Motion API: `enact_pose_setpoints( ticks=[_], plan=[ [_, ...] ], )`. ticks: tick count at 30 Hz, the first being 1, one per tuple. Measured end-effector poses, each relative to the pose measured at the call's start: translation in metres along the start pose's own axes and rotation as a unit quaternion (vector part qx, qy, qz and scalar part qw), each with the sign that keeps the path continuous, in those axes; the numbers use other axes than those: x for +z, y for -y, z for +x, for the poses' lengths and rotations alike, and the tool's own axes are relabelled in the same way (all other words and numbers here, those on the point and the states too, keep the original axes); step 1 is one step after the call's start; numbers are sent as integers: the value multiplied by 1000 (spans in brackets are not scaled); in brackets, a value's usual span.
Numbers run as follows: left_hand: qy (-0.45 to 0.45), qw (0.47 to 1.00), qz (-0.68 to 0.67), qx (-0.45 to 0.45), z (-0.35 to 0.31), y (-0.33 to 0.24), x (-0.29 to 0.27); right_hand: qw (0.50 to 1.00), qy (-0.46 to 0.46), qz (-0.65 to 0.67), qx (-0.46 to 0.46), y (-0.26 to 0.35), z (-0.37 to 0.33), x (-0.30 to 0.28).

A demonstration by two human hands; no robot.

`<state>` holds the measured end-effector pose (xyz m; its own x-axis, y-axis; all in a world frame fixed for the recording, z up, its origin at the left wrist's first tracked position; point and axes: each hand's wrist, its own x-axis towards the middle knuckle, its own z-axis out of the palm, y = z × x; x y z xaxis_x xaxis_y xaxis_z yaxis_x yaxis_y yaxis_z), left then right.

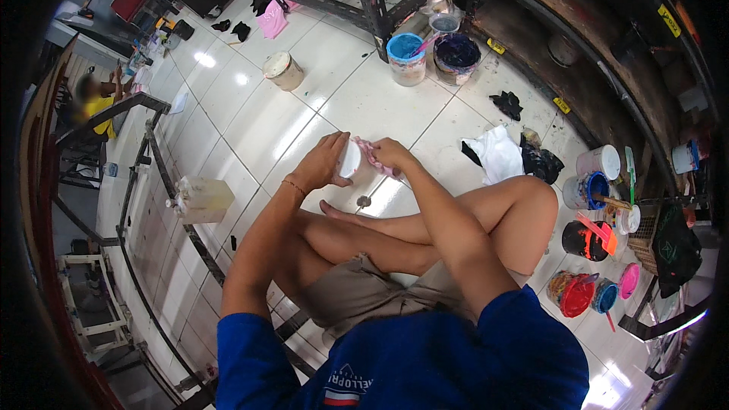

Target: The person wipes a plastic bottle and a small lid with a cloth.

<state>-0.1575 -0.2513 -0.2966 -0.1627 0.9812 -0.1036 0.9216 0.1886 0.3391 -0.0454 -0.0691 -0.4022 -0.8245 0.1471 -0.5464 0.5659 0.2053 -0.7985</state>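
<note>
My left hand (325, 158) is closed round a small white plastic tub (350, 160), held tilted above the tiled floor in front of my crossed legs. A crumpled pink cloth (370, 156) is gripped in my right hand (391, 155) and touches the tub's right side. What the tub contains, if anything, cannot be seen. On the floor just below the hands is a small dark round thing (364, 202) beside my bare foot.
Ahead stand a lidded pail (283, 71), a light-blue paint bucket (406, 58) and a dark paint bucket (456, 57). White cloth (493, 153) lies to the right, near several paint pots (571, 294). A jerrycan (203, 200) stands at left by a metal frame. A person (100, 110) sits far left.
</note>
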Motion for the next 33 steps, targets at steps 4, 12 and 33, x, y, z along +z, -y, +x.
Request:
enact_pose_setpoints(
  ticks=[4,12,33],
  plan=[
    [0,998,-6,66,-2,12,-1,956,-104,234,-144,20,11,24],
    [-23,995,53,76,-12,30,-5,967,-23,229,-108,27,38,26],
    [8,851,-97,-515,-159,179,-39,984,-66,-157,-55,-29,-12,-2]
  ],
)
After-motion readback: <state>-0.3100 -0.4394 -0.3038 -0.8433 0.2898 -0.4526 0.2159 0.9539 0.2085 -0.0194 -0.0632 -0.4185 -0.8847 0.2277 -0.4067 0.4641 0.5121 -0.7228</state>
